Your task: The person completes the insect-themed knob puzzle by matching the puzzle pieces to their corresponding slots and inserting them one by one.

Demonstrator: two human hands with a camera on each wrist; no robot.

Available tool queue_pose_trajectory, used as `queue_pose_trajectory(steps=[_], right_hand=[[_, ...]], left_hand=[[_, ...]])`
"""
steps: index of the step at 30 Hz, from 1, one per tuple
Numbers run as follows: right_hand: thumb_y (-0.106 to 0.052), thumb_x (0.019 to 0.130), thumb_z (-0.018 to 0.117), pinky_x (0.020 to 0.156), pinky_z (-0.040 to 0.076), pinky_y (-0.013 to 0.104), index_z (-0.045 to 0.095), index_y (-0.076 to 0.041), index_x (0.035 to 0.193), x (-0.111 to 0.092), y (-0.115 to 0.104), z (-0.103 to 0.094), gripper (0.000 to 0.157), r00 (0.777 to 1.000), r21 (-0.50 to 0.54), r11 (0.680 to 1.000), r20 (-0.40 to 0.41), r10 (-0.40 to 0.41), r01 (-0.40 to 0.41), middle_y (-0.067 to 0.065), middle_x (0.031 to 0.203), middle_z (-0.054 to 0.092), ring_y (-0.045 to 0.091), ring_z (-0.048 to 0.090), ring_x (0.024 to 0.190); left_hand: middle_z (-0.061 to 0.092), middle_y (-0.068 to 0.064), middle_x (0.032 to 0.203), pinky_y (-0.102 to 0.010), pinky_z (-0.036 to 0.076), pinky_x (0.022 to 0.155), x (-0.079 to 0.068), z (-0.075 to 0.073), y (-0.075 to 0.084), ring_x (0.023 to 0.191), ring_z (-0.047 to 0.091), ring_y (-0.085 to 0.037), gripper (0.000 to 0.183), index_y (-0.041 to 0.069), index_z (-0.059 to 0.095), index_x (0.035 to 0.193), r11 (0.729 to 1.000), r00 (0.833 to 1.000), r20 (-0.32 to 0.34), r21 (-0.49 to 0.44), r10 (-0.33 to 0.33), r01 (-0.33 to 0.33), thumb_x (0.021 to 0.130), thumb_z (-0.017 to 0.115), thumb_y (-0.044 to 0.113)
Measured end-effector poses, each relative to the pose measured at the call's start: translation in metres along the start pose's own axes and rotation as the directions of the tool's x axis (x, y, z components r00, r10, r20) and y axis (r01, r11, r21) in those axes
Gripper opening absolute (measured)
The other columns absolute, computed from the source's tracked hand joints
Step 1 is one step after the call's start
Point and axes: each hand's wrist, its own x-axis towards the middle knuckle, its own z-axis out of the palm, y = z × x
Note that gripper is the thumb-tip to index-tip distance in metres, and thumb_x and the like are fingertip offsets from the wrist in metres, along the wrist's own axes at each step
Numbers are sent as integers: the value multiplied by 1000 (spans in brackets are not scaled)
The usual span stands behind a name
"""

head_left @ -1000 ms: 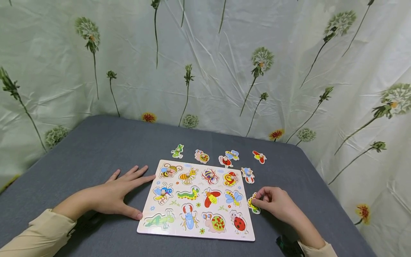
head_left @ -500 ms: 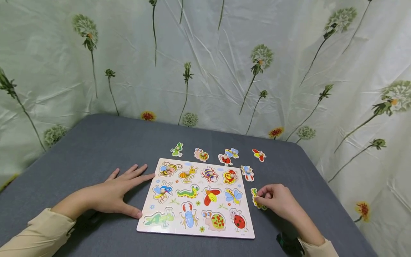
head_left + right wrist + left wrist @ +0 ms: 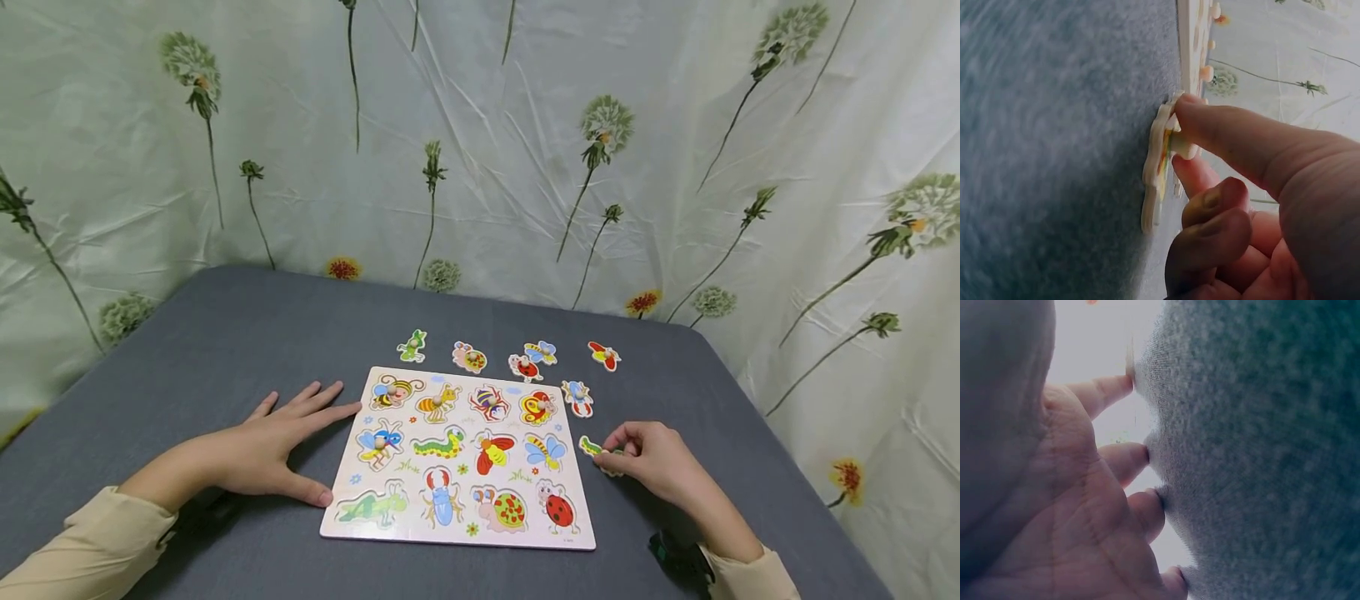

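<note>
My right hand (image 3: pixel 652 458) pinches a green-and-yellow caterpillar puzzle piece (image 3: pixel 589 446) beside the right edge of a wooden insect puzzle board (image 3: pixel 348 493). In the right wrist view, thumb and forefinger are at the pale knob (image 3: pixel 1182 145) of the caterpillar piece (image 3: pixel 1155 156), which stays close to the tabletop; the other fingers curl under. Fingers spread, my left hand (image 3: pixel 262 450) rests on the table, its thumb and forefinger touching the board's left edge. Knobbed pieces fill the board's top row, plus the mosquito's place (image 3: pixel 380 444); a printed caterpillar (image 3: pixel 438 444) shows in the middle row.
Behind the board lie loose knobbed pieces: a grasshopper (image 3: pixel 412 346), a snail (image 3: pixel 469 357), a ladybug (image 3: pixel 525 367) against a dragonfly (image 3: pixel 541 352), and a red-winged bug (image 3: pixel 603 356). A blue beetle piece (image 3: pixel 577 399) lies by the top right corner. A floral curtain (image 3: pixel 480 150) hangs behind the grey table (image 3: pixel 285 333).
The right hand has shifted the caterpillar piece slightly right, then turned it so its head end points left toward the board. The left hand has stayed in place; the head view has tilted slightly.
</note>
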Motion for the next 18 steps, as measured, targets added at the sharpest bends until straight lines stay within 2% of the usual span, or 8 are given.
queue_pose_trajectory(steps=[7,13,18], right_hand=[[-32,87,90,55,35,25,79,-15,83,-1,0,-1,20,1000,-27,1000,-23,-2,1,-7,59,58,9,47,56],[-27,89,88,55,33,23,81,-13,89,0,3,-2,16,997,-30,998,-56,-52,50,-9,61,52,5,43,55],[-27,90,88,55,32,23,81,-11,92,3,7,-2,17,997,-3,998,-40,-64,64,-9,62,50,3,41,55]], left_hand=[[12,-20,181,-89,-7,114,0,-1,1,164,3,-57,113,33,34,169,1000,1000,-12,1,13,-13,76,85,73],[11,-20,181,-88,-6,114,-1,0,0,164,2,-57,113,33,33,170,1000,1000,-5,-5,13,-13,77,85,72],[11,-20,181,-89,-6,114,-1,1,-1,164,2,-57,113,33,33,170,1000,1000,-5,-8,16,-16,77,85,72]])
